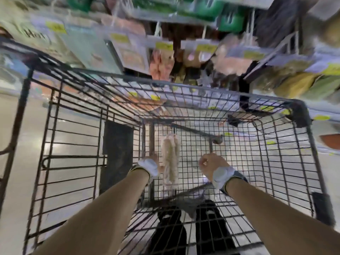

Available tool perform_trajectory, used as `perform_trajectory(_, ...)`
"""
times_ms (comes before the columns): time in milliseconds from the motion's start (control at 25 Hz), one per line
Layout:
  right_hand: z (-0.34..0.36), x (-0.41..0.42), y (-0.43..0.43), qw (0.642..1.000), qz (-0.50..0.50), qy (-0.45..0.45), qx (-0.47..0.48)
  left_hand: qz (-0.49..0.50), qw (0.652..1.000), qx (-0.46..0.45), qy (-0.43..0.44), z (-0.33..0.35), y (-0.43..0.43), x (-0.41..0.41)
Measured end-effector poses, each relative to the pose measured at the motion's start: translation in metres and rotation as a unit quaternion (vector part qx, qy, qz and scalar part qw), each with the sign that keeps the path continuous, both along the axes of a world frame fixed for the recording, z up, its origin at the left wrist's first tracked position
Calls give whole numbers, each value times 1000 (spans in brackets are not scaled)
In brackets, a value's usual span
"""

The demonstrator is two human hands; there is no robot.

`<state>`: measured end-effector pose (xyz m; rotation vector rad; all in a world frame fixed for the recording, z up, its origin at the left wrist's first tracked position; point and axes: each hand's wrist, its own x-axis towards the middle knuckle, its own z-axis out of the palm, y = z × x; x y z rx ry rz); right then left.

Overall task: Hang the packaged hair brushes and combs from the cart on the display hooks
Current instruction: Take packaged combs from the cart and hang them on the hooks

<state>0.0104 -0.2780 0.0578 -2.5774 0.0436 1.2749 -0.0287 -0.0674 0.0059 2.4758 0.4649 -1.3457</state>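
Observation:
I look down into a black wire cart with both arms reaching in. My left hand grips a long pale packaged brush that hangs upright above the cart's wire floor. To its right my right hand has its fingers curled and holds nothing that I can see. Both wrists carry pale bands. Beyond the cart's far rim hang blurred packaged goods on display hooks with yellow price tags.
The cart's wire walls close in on all sides, with a fold-out seat panel at the left. More stocked shelves slant at the right. Light floor lies to the left. Dark shoes show below the cart.

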Motion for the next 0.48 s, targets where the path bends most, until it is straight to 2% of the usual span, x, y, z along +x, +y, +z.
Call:
perform_trajectory(240,-73,-12,-3,999,8,27,-39,120,990,-5,76,-82,-9,-10)
perform_trajectory(360,-101,-14,-11,998,-10,50,-44,195,979,-34,56,-113,-21,-9)
perform_trajectory(480,-126,-13,-21,994,7,98,-51,214,974,-22,75,-141,-36,-11)
